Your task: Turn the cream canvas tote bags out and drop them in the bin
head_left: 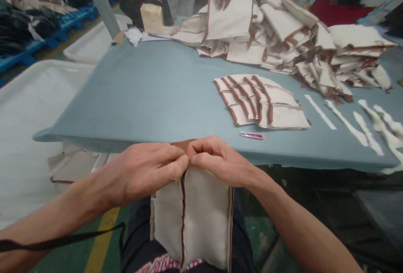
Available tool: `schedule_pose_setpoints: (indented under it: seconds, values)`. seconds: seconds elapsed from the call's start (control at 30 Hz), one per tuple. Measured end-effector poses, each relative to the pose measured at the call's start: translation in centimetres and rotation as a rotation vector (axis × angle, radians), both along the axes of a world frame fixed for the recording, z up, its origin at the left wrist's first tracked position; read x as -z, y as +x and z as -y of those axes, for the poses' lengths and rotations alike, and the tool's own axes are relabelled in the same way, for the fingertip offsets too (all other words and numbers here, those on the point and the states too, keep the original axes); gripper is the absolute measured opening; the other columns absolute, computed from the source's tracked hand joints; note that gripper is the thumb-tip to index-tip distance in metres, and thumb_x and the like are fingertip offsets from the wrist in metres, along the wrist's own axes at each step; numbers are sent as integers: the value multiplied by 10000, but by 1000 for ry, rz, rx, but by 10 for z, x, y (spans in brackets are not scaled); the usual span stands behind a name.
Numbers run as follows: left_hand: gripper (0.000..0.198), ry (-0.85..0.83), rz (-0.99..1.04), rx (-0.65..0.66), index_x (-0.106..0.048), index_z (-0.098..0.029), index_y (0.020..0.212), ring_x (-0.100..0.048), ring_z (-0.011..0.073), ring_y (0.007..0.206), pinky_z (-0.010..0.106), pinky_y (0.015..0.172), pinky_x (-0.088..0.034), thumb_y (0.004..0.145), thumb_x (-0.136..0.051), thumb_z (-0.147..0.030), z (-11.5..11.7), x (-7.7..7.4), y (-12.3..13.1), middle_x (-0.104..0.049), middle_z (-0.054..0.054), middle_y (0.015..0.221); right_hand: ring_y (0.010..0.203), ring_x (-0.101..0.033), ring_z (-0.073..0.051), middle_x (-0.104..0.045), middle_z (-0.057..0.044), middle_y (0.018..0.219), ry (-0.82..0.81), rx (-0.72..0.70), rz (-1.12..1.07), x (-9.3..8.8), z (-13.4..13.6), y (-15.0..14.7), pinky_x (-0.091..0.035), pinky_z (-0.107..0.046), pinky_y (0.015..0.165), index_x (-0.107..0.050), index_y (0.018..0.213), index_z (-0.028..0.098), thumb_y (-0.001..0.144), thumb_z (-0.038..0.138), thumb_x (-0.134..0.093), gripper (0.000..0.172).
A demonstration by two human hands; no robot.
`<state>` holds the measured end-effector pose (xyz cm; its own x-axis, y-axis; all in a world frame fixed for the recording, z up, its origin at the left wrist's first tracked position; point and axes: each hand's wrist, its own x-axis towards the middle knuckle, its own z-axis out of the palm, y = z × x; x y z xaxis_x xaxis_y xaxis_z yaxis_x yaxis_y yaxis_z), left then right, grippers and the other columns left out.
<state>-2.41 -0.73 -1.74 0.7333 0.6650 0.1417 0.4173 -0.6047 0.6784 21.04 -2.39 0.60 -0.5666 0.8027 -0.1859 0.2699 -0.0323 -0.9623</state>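
Note:
A cream fabric piece (pixel 206 218) with brown-edged seams hangs over the lap, its top edge at the near edge of the table. My left hand (pixel 151 166) pinches that top edge, where a brown strip (pixel 182 143) shows behind the fingers. Close beside it, almost touching, my right hand (pixel 217 157) is closed on the same edge. Beyond the hands, several cream pieces with brown trim (pixel 258 101) lie overlapped on the blue table (pixel 141 92). Small pink-handled snips (pixel 252 135) rest in front of them.
A large heap of cream pieces (pixel 229 17) covers the table's back right. White strips (pixel 321 111) lie at the right. A yellowish block (pixel 153 19) stands at the back, near a metal post (pixel 99 0). White tubs (pixel 37 92) stand on the left.

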Motion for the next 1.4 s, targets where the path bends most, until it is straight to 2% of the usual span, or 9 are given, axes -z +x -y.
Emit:
schedule_pose_setpoints:
  seconds: [0.1, 0.2, 0.3, 0.43, 0.6, 0.83, 1.0, 1.2, 1.4]
  values:
    - [247, 171, 28, 120, -744, -251, 1026, -749, 193, 901, 266, 869, -592, 1025, -512, -168, 3, 5, 4, -803, 11, 958, 555, -322, -99, -341, 74, 604, -5, 24, -52, 10, 2, 1, -261, -231, 494, -470, 665, 220, 819, 267, -507, 166]
    - [217, 245, 104, 57, -716, -236, 1091, -764, 171, 847, 250, 809, -587, 1006, -549, -128, 6, -1, 9, -810, 18, 946, 545, -346, -89, -402, 75, 602, 172, 56, -44, 15, 8, 3, -280, -222, 505, -511, 670, 205, 796, 197, -521, 127]
    - [170, 175, 103, -1, -708, -214, 1130, -750, 145, 766, 223, 724, -549, 991, -616, -181, 6, -12, 10, -805, 4, 922, 546, -419, -85, -534, 62, 622, 480, 75, 26, 15, 14, 6, -329, -224, 555, -620, 743, 177, 801, 116, -525, 127]
    - [141, 42, 58, 47, -727, -178, 1026, -712, 118, 712, 202, 677, -508, 986, -592, -172, 6, -23, 10, -788, -8, 862, 607, -572, -114, -690, -2, 683, 778, 47, 159, 14, 20, 10, -388, -244, 616, -667, 800, 161, 869, 79, -531, 173]
    - [175, -1, 22, 46, -732, -167, 976, -700, 127, 717, 223, 684, -492, 982, -557, -170, 8, -25, 14, -786, 2, 861, 687, -695, -160, -765, -55, 763, 910, 13, 329, 11, 26, 10, -441, -272, 654, -688, 857, 154, 992, 124, -495, 237]
    - [165, -47, 15, 15, -724, -161, 895, -638, 117, 613, 226, 590, -440, 949, -575, -205, 8, -22, 16, -739, -15, 743, 727, -719, -197, -767, -51, 767, 1082, 32, 544, 13, 34, 7, -445, -327, 659, -711, 857, 156, 1074, 174, -472, 324]
    - [150, -20, 47, -11, -684, -169, 835, -582, 100, 579, 213, 556, -407, 908, -554, -155, 10, -20, 21, -692, -34, 707, 720, -707, -202, -754, -44, 754, 1125, 54, 544, 11, 37, 8, -450, -340, 661, -721, 860, 142, 1088, 169, -475, 337]
    - [136, -55, 148, -66, -532, -197, 716, -444, 78, 547, 194, 509, -346, 829, -512, -124, 19, -20, 29, -500, -81, 647, 688, -657, -178, -733, -52, 756, 956, 33, 323, 8, 34, 12, -456, -309, 663, -704, 869, 125, 1061, 178, -515, 275]
    - [144, -173, 194, -103, -576, -190, 766, -468, 67, 583, 173, 539, -370, 889, -550, -119, 21, -12, 29, -530, -89, 693, 628, -573, -138, -689, -11, 708, 883, 59, 194, 16, 29, 16, -396, -269, 612, -654, 853, 161, 1021, 151, -548, 199]
